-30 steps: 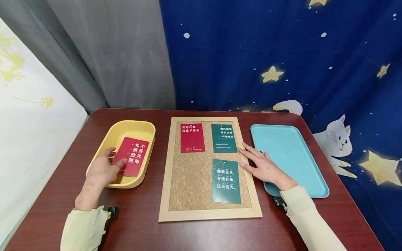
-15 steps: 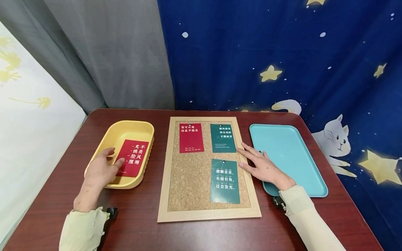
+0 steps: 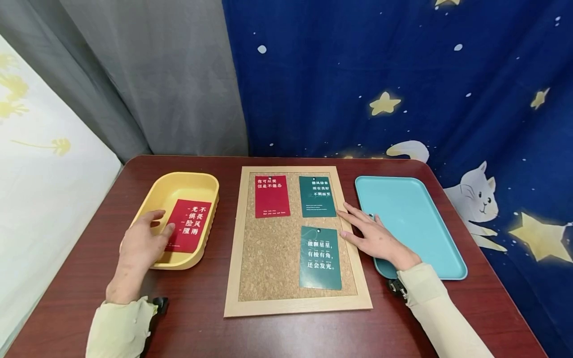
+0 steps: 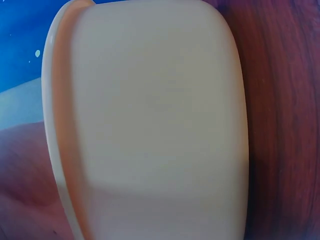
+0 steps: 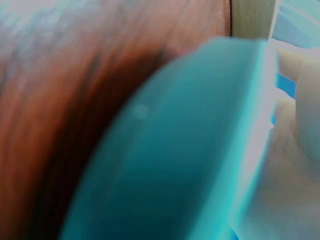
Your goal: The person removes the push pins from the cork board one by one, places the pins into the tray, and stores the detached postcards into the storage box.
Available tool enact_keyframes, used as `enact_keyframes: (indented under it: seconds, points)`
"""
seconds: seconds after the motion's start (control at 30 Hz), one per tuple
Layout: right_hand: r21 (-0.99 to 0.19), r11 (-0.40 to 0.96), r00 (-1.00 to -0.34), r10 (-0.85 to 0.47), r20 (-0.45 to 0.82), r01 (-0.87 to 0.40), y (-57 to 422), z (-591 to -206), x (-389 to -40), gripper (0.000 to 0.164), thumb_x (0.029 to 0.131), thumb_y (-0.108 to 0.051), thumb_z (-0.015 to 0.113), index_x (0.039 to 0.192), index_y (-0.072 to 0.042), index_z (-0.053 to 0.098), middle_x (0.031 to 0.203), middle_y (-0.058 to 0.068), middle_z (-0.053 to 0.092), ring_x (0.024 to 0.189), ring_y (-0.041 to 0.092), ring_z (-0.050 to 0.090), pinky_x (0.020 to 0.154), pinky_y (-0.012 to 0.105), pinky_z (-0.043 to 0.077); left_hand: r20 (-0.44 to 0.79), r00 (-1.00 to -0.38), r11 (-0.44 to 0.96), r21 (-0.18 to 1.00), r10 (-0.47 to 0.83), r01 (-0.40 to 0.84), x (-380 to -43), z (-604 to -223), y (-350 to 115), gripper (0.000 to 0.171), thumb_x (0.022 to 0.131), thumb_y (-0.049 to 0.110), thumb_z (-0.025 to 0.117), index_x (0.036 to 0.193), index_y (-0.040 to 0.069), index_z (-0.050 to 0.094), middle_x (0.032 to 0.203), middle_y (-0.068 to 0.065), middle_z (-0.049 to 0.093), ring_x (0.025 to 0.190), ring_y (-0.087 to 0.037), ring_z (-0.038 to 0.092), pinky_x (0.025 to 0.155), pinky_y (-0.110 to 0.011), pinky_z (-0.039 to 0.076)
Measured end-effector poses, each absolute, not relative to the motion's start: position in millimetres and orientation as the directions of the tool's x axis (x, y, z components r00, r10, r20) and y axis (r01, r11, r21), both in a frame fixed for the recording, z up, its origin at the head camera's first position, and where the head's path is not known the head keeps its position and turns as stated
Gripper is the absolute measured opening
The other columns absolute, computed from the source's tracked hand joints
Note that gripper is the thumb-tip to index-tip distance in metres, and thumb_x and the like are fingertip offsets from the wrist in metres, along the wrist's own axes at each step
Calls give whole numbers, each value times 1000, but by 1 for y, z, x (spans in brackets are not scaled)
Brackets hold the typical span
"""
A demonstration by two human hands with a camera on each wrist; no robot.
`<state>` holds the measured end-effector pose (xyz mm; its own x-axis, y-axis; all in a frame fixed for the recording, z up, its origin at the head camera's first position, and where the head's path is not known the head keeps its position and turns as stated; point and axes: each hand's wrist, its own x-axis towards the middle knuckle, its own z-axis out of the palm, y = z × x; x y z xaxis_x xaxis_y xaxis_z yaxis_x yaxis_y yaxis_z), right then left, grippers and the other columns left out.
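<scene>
In the head view, my left hand (image 3: 142, 240) reaches over the left rim of a yellow tub (image 3: 179, 186). A red card (image 3: 190, 226) with white lettering lies inside, and my thumb tip overlaps its left edge. The tub's outer wall (image 4: 155, 110) fills most of the left wrist view, hiding the fingers there. My right hand (image 3: 376, 238) has its fingers spread, with fingertips at the right side of a wood-framed cork board (image 3: 268, 263). On the board are another red card (image 3: 272, 199), an upper green card (image 3: 317, 199) and a lower green card (image 3: 320, 263), each with a pin at its top.
A light blue tray (image 3: 416, 214) stands right of the board, partly under my right hand and wrist. A tiny dark item (image 3: 371, 216) shows near its left edge, beside the hand. Curtains (image 3: 313, 74) hang behind the dark red table (image 3: 197, 313).
The red card in the tub has shifted slightly down and left and now lies flatter. My left thumb covers less of it than before. My right hand keeps its place at the board.
</scene>
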<state>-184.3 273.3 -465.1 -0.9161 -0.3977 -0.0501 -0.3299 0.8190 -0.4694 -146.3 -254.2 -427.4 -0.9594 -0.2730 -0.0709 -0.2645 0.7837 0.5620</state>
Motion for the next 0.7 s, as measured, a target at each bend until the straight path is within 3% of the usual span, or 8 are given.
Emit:
enact_keyframes:
  seconds: [0.17, 0.57, 0.7]
  points:
    - [-472, 819, -918, -394, -52, -325, 273, -465, -184, 63, 105, -45, 59, 162, -28, 38, 176, 1, 20, 161, 35, 25, 121, 80, 5, 23, -955, 781, 582, -295, -227, -146, -426, -250, 54, 102, 27, 63, 148, 1, 52, 140, -33, 56, 119, -50, 54, 94, -64, 51]
    - [-462, 825, -921, -387, -42, -325, 272, -463, -185, 62, 105, -44, 60, 162, -28, 39, 176, 1, 22, 159, 35, 30, 121, 80, 7, 260, -918, 788, 610, -298, -83, -146, -420, -234, 34, 100, 17, 65, 130, 3, 68, 136, -24, 62, 121, -45, 60, 98, -63, 52]
    - [-468, 823, -922, -385, -42, -322, 272, -463, -184, 62, 104, -43, 61, 161, -28, 41, 175, 1, 23, 159, 35, 30, 121, 81, 7, 333, -892, 776, 631, -305, -29, -145, -418, -227, 28, 98, 15, 67, 124, 4, 73, 131, -20, 67, 116, -40, 61, 93, -52, 52]
